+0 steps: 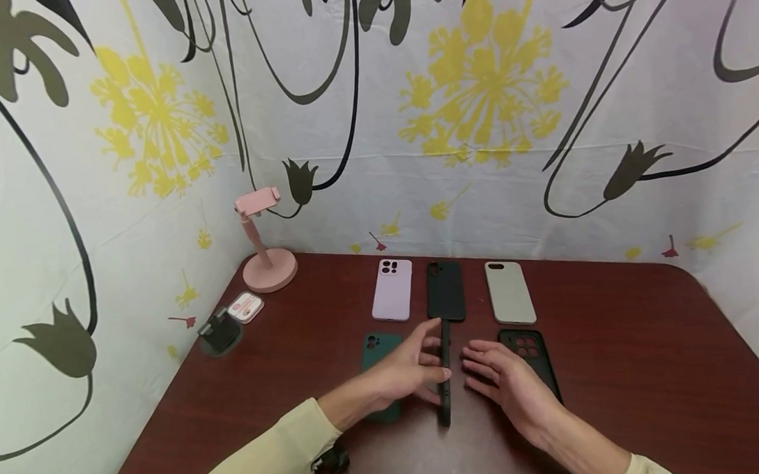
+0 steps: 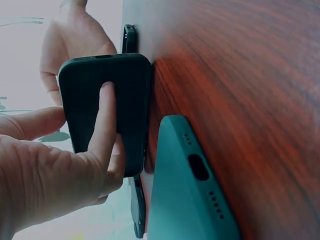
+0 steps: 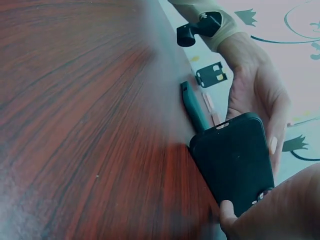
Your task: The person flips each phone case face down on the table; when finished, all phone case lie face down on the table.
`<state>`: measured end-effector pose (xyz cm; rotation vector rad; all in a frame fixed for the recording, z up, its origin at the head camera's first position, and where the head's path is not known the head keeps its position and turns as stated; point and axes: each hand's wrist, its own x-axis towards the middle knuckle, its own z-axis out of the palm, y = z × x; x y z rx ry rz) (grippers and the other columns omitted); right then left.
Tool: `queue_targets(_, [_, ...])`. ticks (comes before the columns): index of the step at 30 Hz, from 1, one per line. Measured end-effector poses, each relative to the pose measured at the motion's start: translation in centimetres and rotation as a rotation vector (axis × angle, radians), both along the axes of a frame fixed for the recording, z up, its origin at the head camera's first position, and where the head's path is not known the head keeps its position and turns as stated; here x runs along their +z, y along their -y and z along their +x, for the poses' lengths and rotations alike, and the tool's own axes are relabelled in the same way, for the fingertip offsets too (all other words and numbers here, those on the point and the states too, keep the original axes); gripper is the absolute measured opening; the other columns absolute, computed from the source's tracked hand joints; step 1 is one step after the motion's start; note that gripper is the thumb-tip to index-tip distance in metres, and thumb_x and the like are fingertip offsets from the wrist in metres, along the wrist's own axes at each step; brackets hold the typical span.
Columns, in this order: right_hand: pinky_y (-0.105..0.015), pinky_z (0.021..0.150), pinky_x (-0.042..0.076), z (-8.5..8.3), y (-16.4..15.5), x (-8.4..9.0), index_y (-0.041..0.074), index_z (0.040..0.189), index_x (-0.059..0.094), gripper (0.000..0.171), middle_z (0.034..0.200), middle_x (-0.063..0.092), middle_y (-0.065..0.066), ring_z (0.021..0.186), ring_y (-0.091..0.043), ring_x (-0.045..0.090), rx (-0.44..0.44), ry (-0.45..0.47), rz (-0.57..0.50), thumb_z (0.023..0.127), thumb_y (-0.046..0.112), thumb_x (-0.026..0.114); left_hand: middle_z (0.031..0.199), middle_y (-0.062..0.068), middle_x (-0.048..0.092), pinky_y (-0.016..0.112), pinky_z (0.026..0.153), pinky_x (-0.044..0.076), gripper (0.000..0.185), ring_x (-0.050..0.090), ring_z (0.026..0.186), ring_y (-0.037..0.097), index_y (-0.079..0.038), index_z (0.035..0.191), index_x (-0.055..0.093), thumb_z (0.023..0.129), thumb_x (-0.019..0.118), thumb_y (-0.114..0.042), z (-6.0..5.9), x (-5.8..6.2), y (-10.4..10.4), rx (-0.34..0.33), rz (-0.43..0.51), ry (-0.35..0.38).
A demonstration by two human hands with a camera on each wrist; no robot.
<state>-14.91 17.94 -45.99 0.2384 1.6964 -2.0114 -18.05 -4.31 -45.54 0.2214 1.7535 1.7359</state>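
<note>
A black phone case (image 1: 445, 374) stands on its long edge on the dark wooden table (image 1: 641, 367). My left hand (image 1: 437, 364) holds it from the left, an index finger (image 2: 106, 120) lying along its face (image 2: 107, 105). To its right hovers my right hand (image 1: 478, 366), fingers straight and relaxed; its thumb (image 3: 227, 212) touches the case's edge (image 3: 232, 170). A dark green case (image 1: 376, 349) lies flat partly under my left hand, also seen close up (image 2: 190, 185). Another black case (image 1: 526, 350) lies partly under my right hand.
Further back lie a lilac case (image 1: 392, 289), a black case (image 1: 445, 290) and a grey-beige case (image 1: 510, 292) in a row. A pink phone stand (image 1: 264, 262), a small white earbud box (image 1: 245, 306) and a black holder (image 1: 220, 333) sit at the back left corner. Patterned cloth walls the table.
</note>
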Motion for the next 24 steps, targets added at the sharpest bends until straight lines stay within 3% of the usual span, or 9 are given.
queue_targets(4, [-0.055, 0.130, 0.034, -0.2, 0.2, -0.2, 0.003, 0.168, 0.013, 0.069, 0.175, 0.016, -0.023, 0.163, -0.043, 0.021, 0.034, 0.044, -0.052, 0.113, 0.033, 0.041, 0.163, 0.012, 0.039, 0.049, 0.078, 0.068, 0.084, 0.056, 0.136, 0.032, -0.034, 0.165, 0.028, 0.100, 0.067, 0.001, 0.0, 0.4, 0.2, 0.010, -0.022, -0.026])
queue_targets(9, [-0.056, 0.130, 0.034, -0.2, 0.6, 0.0, 0.004, 0.167, 0.015, 0.070, 0.175, 0.018, -0.022, 0.163, -0.042, 0.022, 0.040, 0.070, -0.069, 0.111, 0.034, 0.044, 0.163, 0.012, 0.042, 0.048, 0.078, 0.067, 0.084, 0.061, 0.131, 0.033, -0.032, 0.166, 0.029, 0.099, 0.064, 0.006, 0.0, 0.6, 0.4, 0.005, -0.042, -0.070])
queue_targets(19, [-0.058, 0.128, 0.036, -0.2, 0.9, -0.2, 0.007, 0.166, 0.021, 0.068, 0.175, 0.018, -0.019, 0.163, -0.041, 0.019, 0.028, 0.069, -0.053, 0.110, 0.036, 0.047, 0.161, 0.009, 0.042, 0.043, 0.075, 0.066, 0.088, 0.062, 0.126, 0.028, -0.034, 0.164, 0.030, 0.097, 0.061, 0.013, 0.1, 0.0, 0.9, 0.031, -0.021, -0.081])
queue_targets(24, [-0.059, 0.126, 0.037, -0.2, 1.3, -0.5, 0.013, 0.167, 0.021, 0.068, 0.173, 0.025, -0.013, 0.162, -0.039, 0.025, 0.032, 0.041, -0.016, 0.110, 0.034, 0.051, 0.164, 0.007, 0.037, 0.043, 0.078, 0.066, 0.086, 0.062, 0.128, 0.027, -0.037, 0.164, 0.027, 0.099, 0.059, 0.010, 0.3, -0.2, 1.4, 0.022, -0.020, -0.125])
